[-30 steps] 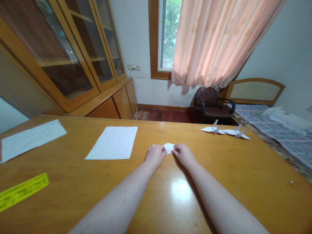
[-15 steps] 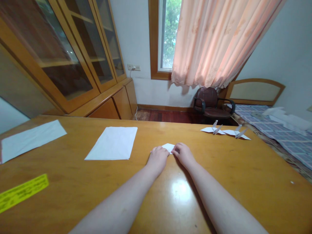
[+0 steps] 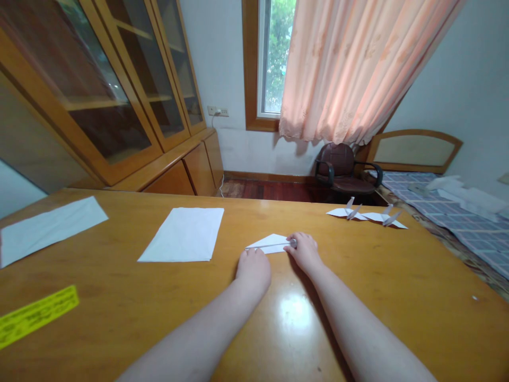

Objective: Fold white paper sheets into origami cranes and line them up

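Observation:
A small folded white paper (image 3: 274, 240) lies on the wooden table in front of me, kite-shaped, with a raised edge running along its length. My left hand (image 3: 253, 269) is closed at its left tip, fingers curled down against the near edge; the fingertips are mostly hidden. At the other end my right hand (image 3: 304, 251) pinches the paper's right end between thumb and fingers. Two folded paper cranes (image 3: 350, 211) stand side by side farther off to the right, wings spread.
White square sheets (image 3: 183, 233) lie left of my hands. Another white paper (image 3: 51, 228) is at the table's far left, above a yellow printed strip (image 3: 40, 317). Beyond the table (image 3: 191, 339) stand a brown armchair (image 3: 338, 164), a bed (image 3: 433, 196) and a glass-fronted cabinet (image 3: 131, 122).
My left hand has drawn back toward me and curled, uncovering more of the folded paper. My right hand has shifted slightly right along it. A raised edge now shows on the paper.

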The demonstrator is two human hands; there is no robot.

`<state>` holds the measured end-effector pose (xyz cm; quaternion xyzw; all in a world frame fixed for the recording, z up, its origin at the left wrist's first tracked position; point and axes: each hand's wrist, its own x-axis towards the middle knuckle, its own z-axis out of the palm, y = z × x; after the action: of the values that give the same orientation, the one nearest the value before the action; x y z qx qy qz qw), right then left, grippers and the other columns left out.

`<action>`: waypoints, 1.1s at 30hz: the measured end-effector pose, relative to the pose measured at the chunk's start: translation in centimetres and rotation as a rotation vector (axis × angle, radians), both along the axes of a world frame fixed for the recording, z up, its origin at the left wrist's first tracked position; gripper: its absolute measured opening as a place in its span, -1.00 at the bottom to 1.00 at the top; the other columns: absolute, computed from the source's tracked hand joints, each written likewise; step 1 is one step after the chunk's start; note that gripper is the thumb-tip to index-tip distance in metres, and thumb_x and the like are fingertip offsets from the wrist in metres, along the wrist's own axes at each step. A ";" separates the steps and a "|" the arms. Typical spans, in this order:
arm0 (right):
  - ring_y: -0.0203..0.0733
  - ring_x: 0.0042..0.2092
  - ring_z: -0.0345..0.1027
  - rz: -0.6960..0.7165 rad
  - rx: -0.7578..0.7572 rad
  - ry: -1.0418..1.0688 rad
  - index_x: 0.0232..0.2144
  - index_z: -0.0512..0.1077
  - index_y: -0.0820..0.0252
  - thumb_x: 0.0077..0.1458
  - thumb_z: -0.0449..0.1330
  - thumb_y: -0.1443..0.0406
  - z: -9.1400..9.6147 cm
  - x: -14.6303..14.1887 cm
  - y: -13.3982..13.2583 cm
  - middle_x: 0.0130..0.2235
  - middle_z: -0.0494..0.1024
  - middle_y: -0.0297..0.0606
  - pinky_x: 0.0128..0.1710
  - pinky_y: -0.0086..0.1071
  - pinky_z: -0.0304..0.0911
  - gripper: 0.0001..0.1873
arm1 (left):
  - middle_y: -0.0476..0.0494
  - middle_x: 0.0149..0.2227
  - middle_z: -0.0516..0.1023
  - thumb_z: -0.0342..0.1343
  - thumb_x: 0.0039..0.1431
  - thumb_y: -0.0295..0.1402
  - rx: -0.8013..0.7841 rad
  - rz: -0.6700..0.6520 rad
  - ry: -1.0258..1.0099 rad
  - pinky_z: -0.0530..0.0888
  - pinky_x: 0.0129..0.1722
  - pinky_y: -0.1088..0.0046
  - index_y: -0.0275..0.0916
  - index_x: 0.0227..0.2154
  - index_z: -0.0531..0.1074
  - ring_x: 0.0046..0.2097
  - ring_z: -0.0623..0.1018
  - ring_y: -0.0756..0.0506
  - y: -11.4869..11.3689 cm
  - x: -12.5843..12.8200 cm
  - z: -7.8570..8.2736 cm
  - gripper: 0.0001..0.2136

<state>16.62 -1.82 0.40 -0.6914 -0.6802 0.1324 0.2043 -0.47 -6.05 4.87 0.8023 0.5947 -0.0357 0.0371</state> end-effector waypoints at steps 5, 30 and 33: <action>-0.05 -0.07 0.22 0.011 0.008 -0.002 -0.29 0.45 0.07 -0.07 0.27 0.24 0.1 0.1 -0.1 -0.18 0.48 -0.25 -0.11 -0.23 0.02 -0.78 | -0.41 -0.19 0.50 -0.13 0.13 -0.50 -0.005 0.011 0.027 0.30 -0.17 0.18 -0.40 -0.20 0.49 -0.10 0.41 -0.30 -0.2 -0.1 0.2 -0.69; -0.18 -0.14 0.40 0.444 -0.019 0.197 -0.33 0.55 0.10 0.07 0.08 0.30 1.4 -1.0 -1.3 -0.20 0.57 -0.25 -0.03 -0.31 0.21 -0.77 | -0.26 0.00 0.40 -0.07 0.19 -0.21 0.150 -0.021 -0.224 0.18 0.08 0.13 -0.23 0.00 0.30 0.08 0.30 -0.25 2.3 -0.8 -3.3 -0.64; -0.18 -0.15 0.41 0.578 -0.099 0.278 -0.25 0.53 0.08 0.07 0.08 0.30 1.8 -1.5 -1.7 -0.19 0.57 -0.28 -0.06 -0.32 0.23 -0.76 | -0.27 0.06 0.37 -0.08 0.18 -0.18 0.141 0.013 -0.217 0.13 0.13 0.08 -0.25 0.06 0.25 0.13 0.25 -0.28 2.6 -1.0 -3.6 -0.58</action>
<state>15.16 -3.49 2.23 -0.4540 -0.8067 0.3111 0.2154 -1.50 -3.46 1.28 0.7981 0.5936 0.0933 0.0448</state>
